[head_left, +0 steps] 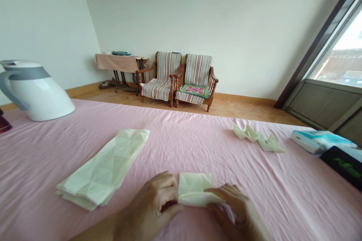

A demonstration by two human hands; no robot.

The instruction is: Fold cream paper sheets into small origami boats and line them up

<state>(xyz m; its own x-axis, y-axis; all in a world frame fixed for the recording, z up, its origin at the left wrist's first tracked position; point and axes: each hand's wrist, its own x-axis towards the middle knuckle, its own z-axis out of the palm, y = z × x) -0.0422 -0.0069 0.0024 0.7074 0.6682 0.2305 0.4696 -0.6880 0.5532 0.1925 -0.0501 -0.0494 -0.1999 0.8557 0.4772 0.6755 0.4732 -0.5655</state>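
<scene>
A pale yellow-green sheet of paper [195, 182] lies on the pink cloth in front of me, its near part folded up into a raised flap. My left hand [158, 199] is closed at the left end of that fold, thumb and curled fingers meeting the paper's edge. On the opposite end, my right hand [234, 207] pinches the flap between thumb and fingers. To the left rests a stack of creased paper sheets [104, 169] of the same colour, marked with triangular fold lines. Folded paper pieces [257, 138] with pointed tips stand farther off to the right.
A white and grey jug [48, 92] stands at the table's far left. At right are a blue and white tissue pack [319, 141] and a black box [343, 167]. Beyond the pink tablecloth [181, 135] are two wooden chairs [198, 75] and a cloth-covered side table [118, 62].
</scene>
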